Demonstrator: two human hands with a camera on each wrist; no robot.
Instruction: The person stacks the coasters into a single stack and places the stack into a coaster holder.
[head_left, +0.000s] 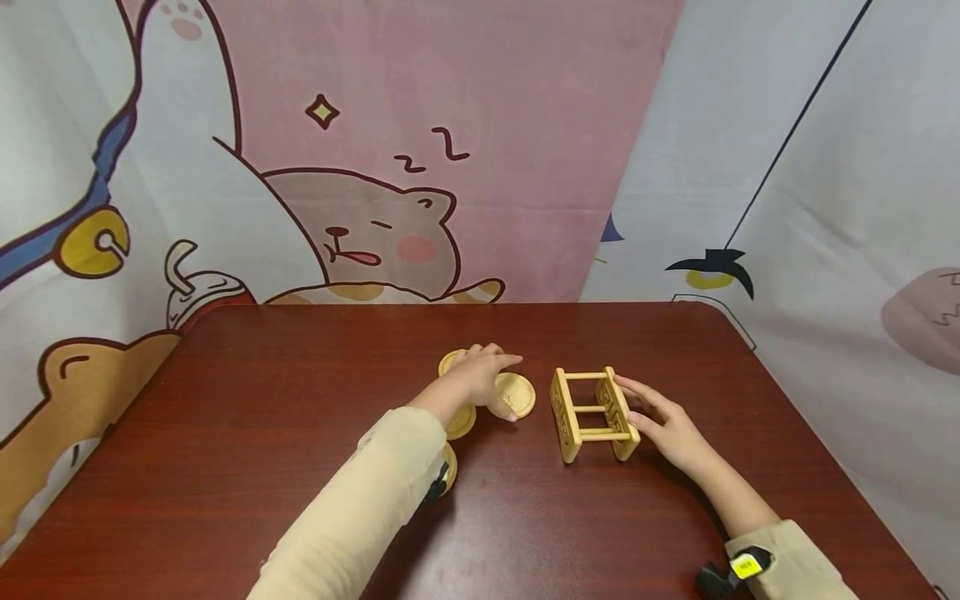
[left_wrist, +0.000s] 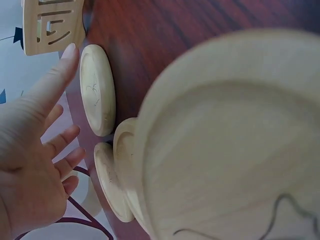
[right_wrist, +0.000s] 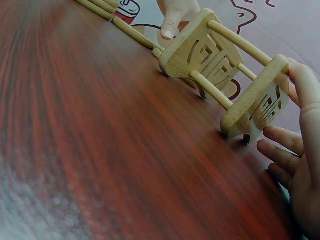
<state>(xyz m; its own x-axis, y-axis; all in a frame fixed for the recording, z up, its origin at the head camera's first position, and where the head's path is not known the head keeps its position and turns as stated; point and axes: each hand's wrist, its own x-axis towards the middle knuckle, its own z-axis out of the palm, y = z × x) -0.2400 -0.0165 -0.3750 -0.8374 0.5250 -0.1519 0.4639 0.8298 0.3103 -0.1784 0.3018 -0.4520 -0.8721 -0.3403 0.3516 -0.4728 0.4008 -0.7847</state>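
A cream left sleeve [head_left: 348, 521], closest to the lens, slants in from the bottom edge. Behind everything hangs a printed cloth [head_left: 540, 150] — a sleeping animal [head_left: 367, 212] and a yellow bell [head_left: 82, 242] among its pictures. In front of it spreads the dark red-brown surface [head_left: 300, 358], glossy, with a streaked grain. The right sleeve [head_left: 797, 560] enters at the lower right.

Right of centre on the surface stands a pale wooden rack [head_left: 588, 408], its two carved side panels [head_left: 563, 412] joined by three rods [head_left: 588, 435]. The right hand [head_left: 675, 433] is at its outer right side, fingers loosely extended and touching the panel, not wrapped round it. The left hand [head_left: 476, 383] is spread and grasps nothing, thumb and forefinger to either side of the right disc [head_left: 516, 396]; whether they touch it, I cannot tell.

That disc lies apart from the rack, on its left. Farther left, the far disc [head_left: 447, 362] and middle disc [head_left: 462, 422] are partly covered by the left hand and wrist, the near disc [head_left: 451, 468] by the cuff — in the left wrist view it looms large, a drawn line on its face. Each wrist bears a small dark device [head_left: 435, 487], the right one with a yellow label [head_left: 746, 567].
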